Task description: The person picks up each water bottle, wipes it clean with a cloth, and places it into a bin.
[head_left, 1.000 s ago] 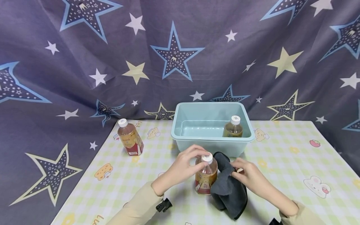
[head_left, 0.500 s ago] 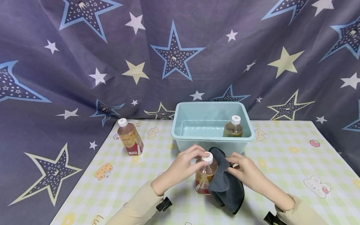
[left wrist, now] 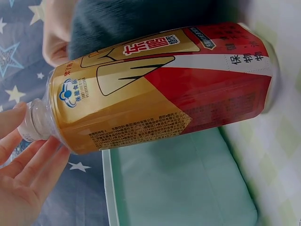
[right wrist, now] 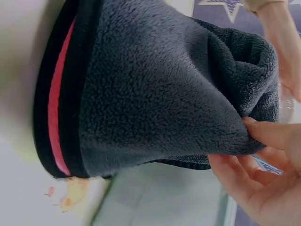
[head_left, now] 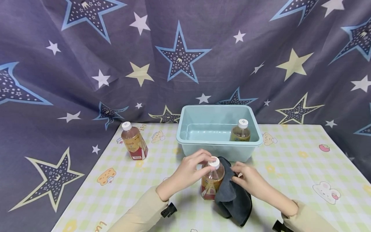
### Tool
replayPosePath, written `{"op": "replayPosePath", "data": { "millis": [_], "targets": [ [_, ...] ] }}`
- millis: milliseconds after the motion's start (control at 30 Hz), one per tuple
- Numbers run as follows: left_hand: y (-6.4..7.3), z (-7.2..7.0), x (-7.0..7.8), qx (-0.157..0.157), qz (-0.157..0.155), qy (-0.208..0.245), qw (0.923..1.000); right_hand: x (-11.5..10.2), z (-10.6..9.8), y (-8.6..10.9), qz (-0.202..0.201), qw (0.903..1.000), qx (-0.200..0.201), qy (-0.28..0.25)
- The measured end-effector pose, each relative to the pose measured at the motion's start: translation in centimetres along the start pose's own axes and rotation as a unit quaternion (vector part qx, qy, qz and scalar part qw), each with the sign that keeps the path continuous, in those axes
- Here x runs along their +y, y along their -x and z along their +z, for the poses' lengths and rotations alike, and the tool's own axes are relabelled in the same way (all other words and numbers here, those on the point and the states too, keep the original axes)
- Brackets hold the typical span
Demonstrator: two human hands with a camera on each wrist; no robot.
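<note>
A bottle (head_left: 211,187) with a gold and red label stands upright on the table in front of the blue bin. My left hand (head_left: 189,170) grips it by the white cap (left wrist: 35,121) and neck from the left. On its right side, a dark grey cloth (head_left: 234,199) hangs folded against the bottle. My right hand (head_left: 250,180) pinches the cloth near its top, thumb on one side and fingers on the other. Seen from the right wrist, the fleecy cloth (right wrist: 150,89) has a black edge with a red stripe and hides most of the bottle.
Behind the hands stands the light blue bin (head_left: 214,141), with a capped bottle (head_left: 240,132) in its right end. Another gold and red bottle (head_left: 134,143) stands at the back left of the table. A star-patterned curtain (head_left: 116,80) hangs behind the table's far edge.
My right hand has shifted left with the cloth, which moved up along the bottle and then back down. My left hand and the bottle have stayed in place.
</note>
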State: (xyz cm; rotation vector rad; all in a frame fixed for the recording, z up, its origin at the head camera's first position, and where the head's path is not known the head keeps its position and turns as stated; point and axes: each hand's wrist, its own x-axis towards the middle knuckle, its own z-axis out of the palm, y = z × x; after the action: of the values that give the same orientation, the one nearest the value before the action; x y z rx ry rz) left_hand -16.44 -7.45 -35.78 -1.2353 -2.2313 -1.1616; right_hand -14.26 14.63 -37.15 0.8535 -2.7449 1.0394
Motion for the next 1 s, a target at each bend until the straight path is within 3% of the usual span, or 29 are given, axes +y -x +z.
{"op": "replayPosePath", "data": {
  "millis": [333, 700, 1000],
  "targets": [
    [0.0, 0.0, 0.1, -0.001, -0.005, 0.005, 1.0000, 1.0, 1.3, -0.1, -0.014, 0.9992, -0.018, 0.032],
    [0.0, 0.2, 0.2, 0.004, -0.013, 0.002, 0.9999, 2.3, 3.2, 0.0, 0.021, 0.9947, -0.084, 0.056],
    [0.0, 0.1, 0.3, 0.002, -0.018, -0.001, 0.9998, 2.6, 3.6, 0.2, 0.016, 0.9948, -0.081, 0.060]
  ]
}}
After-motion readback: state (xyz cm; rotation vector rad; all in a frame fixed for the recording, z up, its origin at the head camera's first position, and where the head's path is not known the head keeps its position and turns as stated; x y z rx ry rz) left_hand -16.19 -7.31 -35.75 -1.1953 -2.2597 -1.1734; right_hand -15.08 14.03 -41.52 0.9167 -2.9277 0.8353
